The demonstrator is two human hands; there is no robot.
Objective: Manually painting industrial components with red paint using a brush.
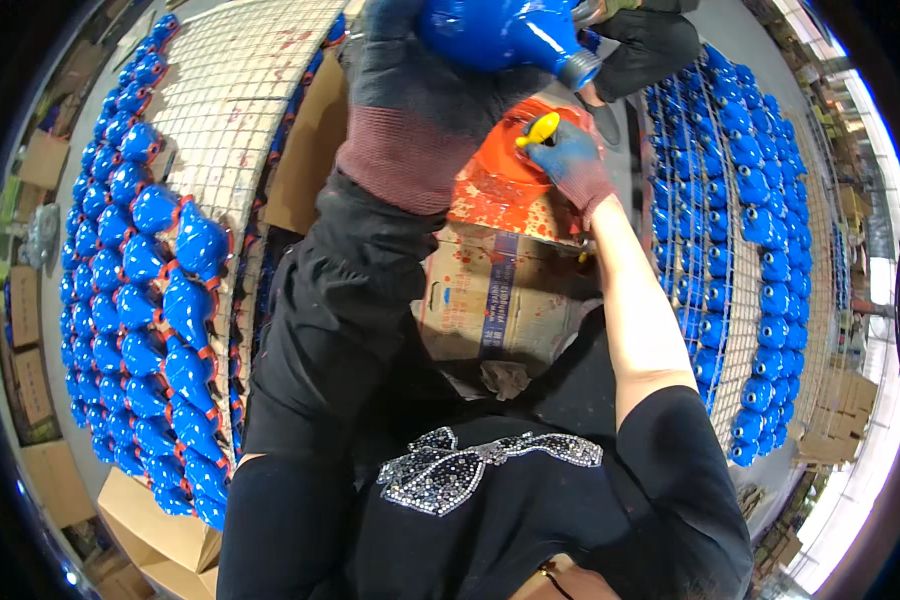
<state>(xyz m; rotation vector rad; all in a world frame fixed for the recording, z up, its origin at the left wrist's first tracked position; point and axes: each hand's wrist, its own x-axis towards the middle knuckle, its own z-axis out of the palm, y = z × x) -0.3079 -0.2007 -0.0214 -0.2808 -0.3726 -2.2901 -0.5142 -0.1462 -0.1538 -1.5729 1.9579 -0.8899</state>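
High in the head view my left hand (415, 95), in a dark glove with a maroon cuff, is closed around a glossy blue bulbous vessel (495, 32). The vessel lies tilted, its narrow neck pointing right and down; its upper part is cut off by the picture's edge. Lower and to the right, my right hand (573, 165), in a blue-stained glove, grips a tool by its yellow handle (541, 129). The tool's working end is hidden. Just beside this hand is an orange-red paint container (515, 150), its surroundings splashed with red.
A paint-spotted cardboard box (470, 290) stands before me. At left, a wire mesh rack (240, 60) borders rows of red-rimmed blue vessels (135, 300); more blue vessels (765, 300) line the right. An open carton (310, 150) stands beside my left arm. Another person's dark-clothed leg (650, 50) is at top right.
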